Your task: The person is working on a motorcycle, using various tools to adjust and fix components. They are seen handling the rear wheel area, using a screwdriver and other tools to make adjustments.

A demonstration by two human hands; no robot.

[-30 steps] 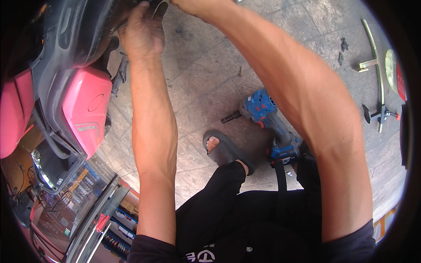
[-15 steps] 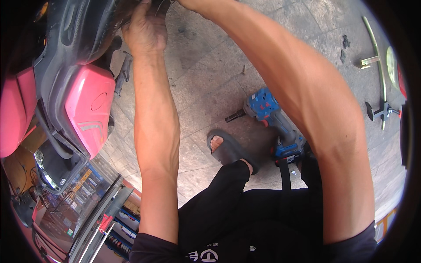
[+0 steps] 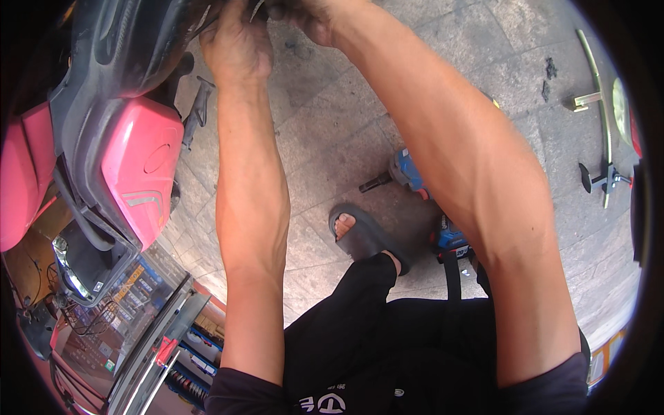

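Observation:
Both arms reach up to the underside of a scooter's dark plastic body (image 3: pixel 131 55) at the upper left. My left hand (image 3: pixel 238 50) is palm up against the dark parts there, its fingers closing round something partly cut off by the top edge. Close beside it, my right hand (image 3: pixel 312 19) has its fingers curled at the same dark parts, the tips darkened. What either hand grips is too hidden to name. A thin dark strip or cable (image 3: pixel 203 26) runs beside my left hand.
A blue cordless impact wrench (image 3: pixel 409 173) with a socket lies on the paving, partly behind my right forearm. My slippered foot (image 3: pixel 363 238) is near it. Pink scooter panels (image 3: pixel 142 166) stand left, above a glass display case (image 3: pixel 131 297). A metal stand (image 3: pixel 604 138) lies far right.
My right hand has come lower into view, its fingers now showing. My left hand has shifted slightly right and down. The right forearm now covers more of the impact wrench.

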